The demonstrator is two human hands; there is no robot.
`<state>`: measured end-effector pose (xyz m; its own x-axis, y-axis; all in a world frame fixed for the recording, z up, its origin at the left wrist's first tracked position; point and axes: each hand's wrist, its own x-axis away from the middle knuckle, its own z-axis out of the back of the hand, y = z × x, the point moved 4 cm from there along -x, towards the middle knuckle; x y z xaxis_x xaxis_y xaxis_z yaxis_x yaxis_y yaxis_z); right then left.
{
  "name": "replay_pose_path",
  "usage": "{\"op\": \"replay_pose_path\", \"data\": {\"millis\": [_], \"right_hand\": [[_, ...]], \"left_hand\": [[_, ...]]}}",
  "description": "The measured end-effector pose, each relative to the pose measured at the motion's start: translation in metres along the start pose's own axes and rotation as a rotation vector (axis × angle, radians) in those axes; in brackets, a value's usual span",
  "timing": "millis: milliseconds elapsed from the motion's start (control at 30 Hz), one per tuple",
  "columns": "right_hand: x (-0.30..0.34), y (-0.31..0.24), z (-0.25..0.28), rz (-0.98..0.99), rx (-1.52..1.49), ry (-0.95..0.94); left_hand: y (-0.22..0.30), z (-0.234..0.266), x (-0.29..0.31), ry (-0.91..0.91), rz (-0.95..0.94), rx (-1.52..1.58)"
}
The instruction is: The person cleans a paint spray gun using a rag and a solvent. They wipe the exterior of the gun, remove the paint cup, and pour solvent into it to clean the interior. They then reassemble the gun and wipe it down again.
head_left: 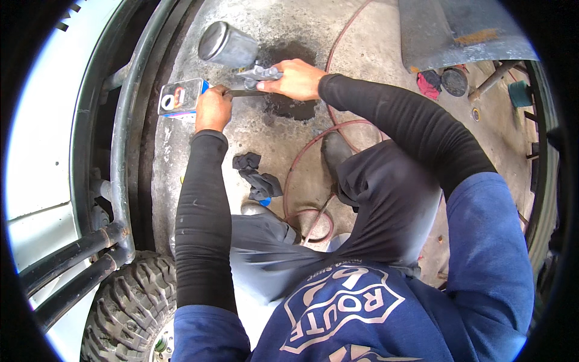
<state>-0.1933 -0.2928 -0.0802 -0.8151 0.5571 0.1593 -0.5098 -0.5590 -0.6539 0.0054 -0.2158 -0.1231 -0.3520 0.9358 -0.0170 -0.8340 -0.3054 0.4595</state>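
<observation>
Concrete (283, 24) spreads beneath everything we see, passing under the spray gun (258, 73) and darkened by a patch just beside it. Well to the left of the spray gun we have a white vehicle body (42, 133), and between the two runs a black tubular rail (123, 151). A knobby tyre (126, 308) stands on our side of the spray gun, well apart and to the left. To the gun's far right hangs a grey metal panel (440, 36) with a rusty patch. A red hose (300, 155) loops across the floor, right of the gun and nearer to us.

The spray gun itself is over the floor in our right hand (297, 78), which is wrapped round it, the metal cup pointing away to the left. Our left hand (213, 110), just left of the gun, has its fingers curled beside a small box (188, 96); we cannot tell whether it pinches the box or the narrow dark strip (246, 93) that shows between our hands. Nearer to us than the gun lie crumpled dark cloths (256, 175), and well to its right, a pink cloth (428, 87).
</observation>
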Motion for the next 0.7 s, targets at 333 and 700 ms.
{"op": "replay_pose_path", "data": {"millis": [333, 700], "right_hand": [[-0.001, 0.044, -0.005, -0.085, 0.098, -0.039], [0.004, 0.068, 0.008, -0.16, 0.024, 0.069]], "left_hand": [[-0.007, -0.001, -0.004, -0.005, 0.026, 0.039], [0.003, 0.028, 0.001, 0.113, 0.075, 0.348]]}}
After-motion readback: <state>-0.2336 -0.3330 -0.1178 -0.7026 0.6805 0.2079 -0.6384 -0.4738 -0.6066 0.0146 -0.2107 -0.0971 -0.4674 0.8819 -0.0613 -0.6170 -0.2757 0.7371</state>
